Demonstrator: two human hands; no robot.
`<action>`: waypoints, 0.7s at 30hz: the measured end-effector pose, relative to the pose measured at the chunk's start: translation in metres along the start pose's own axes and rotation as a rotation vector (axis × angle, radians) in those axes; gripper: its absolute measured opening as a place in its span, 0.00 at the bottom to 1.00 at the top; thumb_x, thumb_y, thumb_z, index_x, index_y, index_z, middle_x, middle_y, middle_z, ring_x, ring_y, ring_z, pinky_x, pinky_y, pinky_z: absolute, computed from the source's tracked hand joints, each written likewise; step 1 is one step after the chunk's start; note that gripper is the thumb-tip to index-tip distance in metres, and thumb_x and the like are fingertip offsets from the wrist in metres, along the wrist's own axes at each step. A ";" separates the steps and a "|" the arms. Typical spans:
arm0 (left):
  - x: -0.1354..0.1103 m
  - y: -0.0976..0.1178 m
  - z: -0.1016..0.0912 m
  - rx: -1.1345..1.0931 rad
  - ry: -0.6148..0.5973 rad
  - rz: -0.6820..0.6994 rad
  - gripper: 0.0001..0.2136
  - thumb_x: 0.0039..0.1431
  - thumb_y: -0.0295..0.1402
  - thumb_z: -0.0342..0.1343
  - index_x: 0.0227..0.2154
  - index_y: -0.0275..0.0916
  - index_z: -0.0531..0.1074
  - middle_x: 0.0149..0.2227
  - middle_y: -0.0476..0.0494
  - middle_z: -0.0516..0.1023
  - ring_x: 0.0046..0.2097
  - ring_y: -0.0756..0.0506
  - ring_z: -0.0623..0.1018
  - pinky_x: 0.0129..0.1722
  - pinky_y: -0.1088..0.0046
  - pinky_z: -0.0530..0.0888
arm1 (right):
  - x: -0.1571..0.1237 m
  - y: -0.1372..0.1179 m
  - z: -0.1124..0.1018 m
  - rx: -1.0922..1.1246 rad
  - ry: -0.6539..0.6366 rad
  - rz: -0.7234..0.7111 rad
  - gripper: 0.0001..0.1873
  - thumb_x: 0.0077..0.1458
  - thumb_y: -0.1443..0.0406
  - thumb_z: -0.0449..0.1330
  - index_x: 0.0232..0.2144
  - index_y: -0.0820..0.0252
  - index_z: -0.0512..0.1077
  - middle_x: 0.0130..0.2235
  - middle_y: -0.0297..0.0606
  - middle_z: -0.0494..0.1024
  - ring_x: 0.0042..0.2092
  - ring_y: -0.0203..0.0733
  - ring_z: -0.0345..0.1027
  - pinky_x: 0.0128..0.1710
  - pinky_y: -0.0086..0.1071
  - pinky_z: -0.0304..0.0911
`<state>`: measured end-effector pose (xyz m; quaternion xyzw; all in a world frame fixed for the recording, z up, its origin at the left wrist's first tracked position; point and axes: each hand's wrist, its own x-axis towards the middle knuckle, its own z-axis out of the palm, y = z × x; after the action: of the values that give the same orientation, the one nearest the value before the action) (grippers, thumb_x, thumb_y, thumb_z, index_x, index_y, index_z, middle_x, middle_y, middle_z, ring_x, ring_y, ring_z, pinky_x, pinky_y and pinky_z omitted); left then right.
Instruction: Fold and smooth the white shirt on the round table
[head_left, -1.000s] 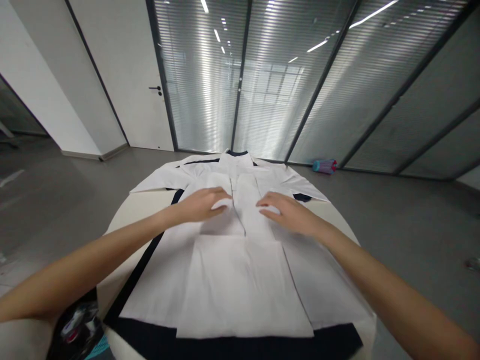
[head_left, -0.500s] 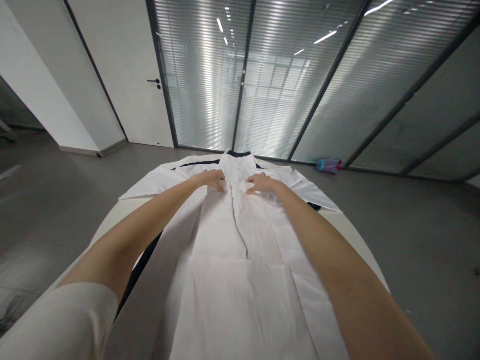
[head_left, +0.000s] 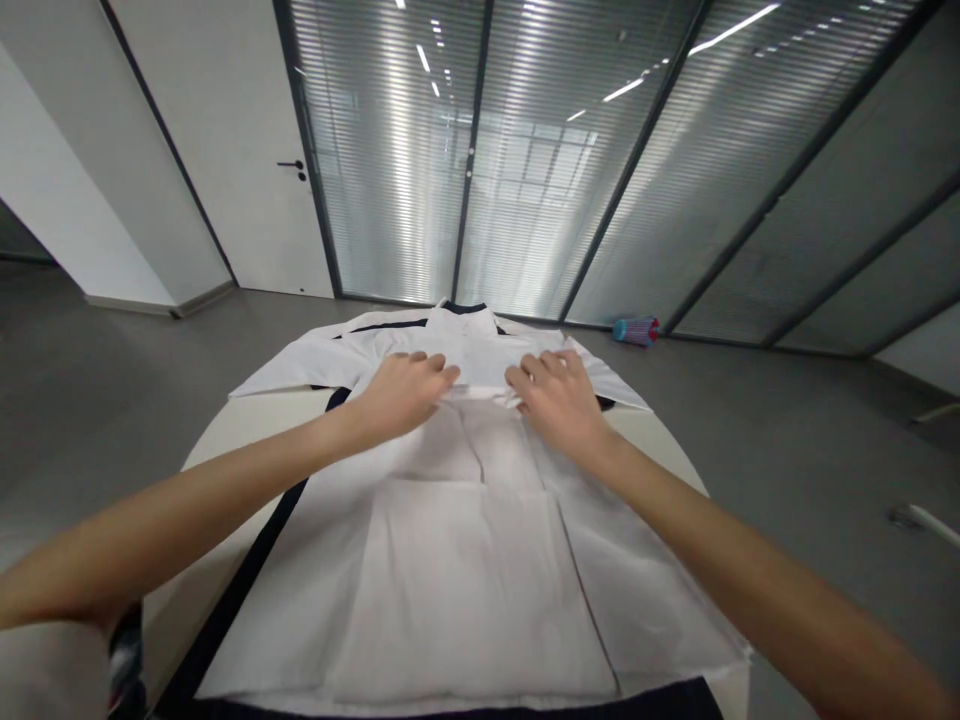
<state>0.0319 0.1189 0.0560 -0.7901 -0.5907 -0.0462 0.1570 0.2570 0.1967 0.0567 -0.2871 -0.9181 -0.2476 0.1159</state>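
Note:
A large white garment [head_left: 465,590] lies spread over the table, its dark-lined collar [head_left: 463,308] at the far end and sleeves reaching out to both sides. My left hand [head_left: 412,393] is closed on a raised fold of the white cloth, left of the centre seam. On the right of that seam, my right hand [head_left: 559,400] pinches the same fold, with the fingers curled over it. A bunched white ridge runs between the two hands. Dark cloth [head_left: 247,560] shows under the garment along its left side and near edge.
The pale table [head_left: 304,408] has a rounded far end. Beyond it stand a white door [head_left: 232,150] and a glass wall with blinds [head_left: 540,190]. A blue and red patterned bundle [head_left: 634,331] lies on the grey floor [head_left: 772,450] by the glass.
Both hands have come nearer to me, gathering the cloth into a ridge. The garment's near edge and the dark cloth under it now show. The view has shifted slightly right.

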 end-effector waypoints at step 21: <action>-0.157 0.030 0.003 -0.777 -0.169 -0.295 0.19 0.67 0.50 0.51 0.50 0.41 0.69 0.29 0.49 0.72 0.31 0.47 0.73 0.32 0.70 0.69 | -0.151 -0.036 -0.015 0.832 -0.250 0.446 0.20 0.65 0.53 0.55 0.55 0.54 0.66 0.36 0.37 0.74 0.36 0.44 0.70 0.37 0.37 0.66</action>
<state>0.0132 -0.0319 0.0066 -0.6986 -0.6468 -0.2224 -0.2100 0.3596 0.0927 0.0016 -0.4338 -0.8621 0.2077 0.1597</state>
